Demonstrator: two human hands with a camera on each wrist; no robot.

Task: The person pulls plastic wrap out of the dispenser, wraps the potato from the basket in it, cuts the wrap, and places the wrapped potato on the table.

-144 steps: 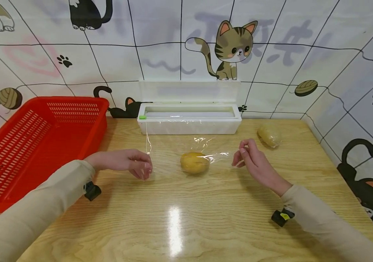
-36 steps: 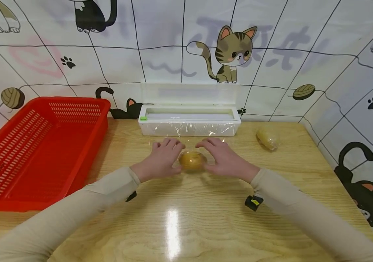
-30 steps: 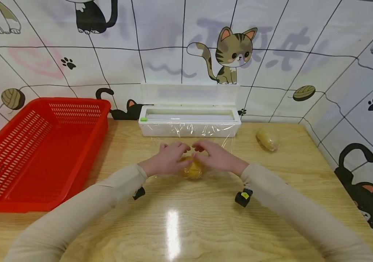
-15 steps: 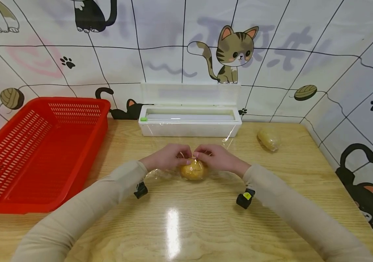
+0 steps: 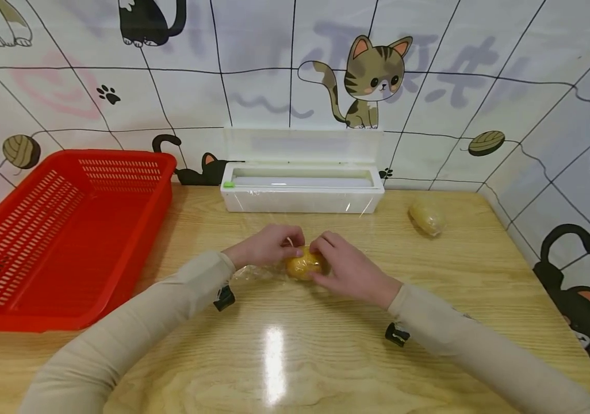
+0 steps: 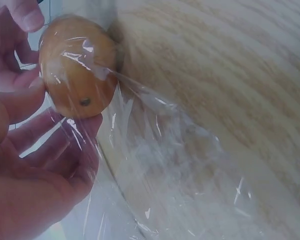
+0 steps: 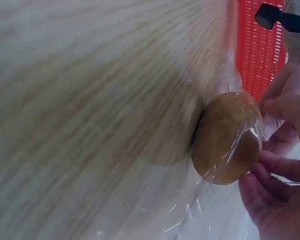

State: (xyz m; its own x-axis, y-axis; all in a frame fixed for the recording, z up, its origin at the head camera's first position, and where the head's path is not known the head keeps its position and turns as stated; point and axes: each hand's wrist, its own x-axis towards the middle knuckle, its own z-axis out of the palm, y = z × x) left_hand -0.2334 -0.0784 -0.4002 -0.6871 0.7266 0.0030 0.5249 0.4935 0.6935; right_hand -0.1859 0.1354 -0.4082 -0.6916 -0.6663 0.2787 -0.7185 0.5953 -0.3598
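Note:
A yellow-orange oval fruit [image 5: 302, 265] lies on the table under clear cling film [image 6: 175, 150], which spreads crumpled to its left. My left hand [image 5: 266, 247] has its fingers curled at the fruit's upper left and pinches film there. On the other side, my right hand [image 5: 349, 267] grips the fruit's right end, thumb low and fingers on top. In the left wrist view a small dark stem spot shows on the fruit [image 6: 80, 70]. Behind the hands stands a white cling film box [image 5: 302, 200], lid up, with film running from its front.
A red plastic basket [image 5: 163, 198] stands at the left. At the back right lies another yellow fruit [image 5: 426, 217] wrapped in film. A cat-patterned wall covering [image 5: 259, 86] closes off the back and right of the wooden table [image 5: 212, 362].
From apart, holding the film's edge, both hands have come in and folded it over the fruit. The right hand has since moved from the top to grip the fruit's right end.

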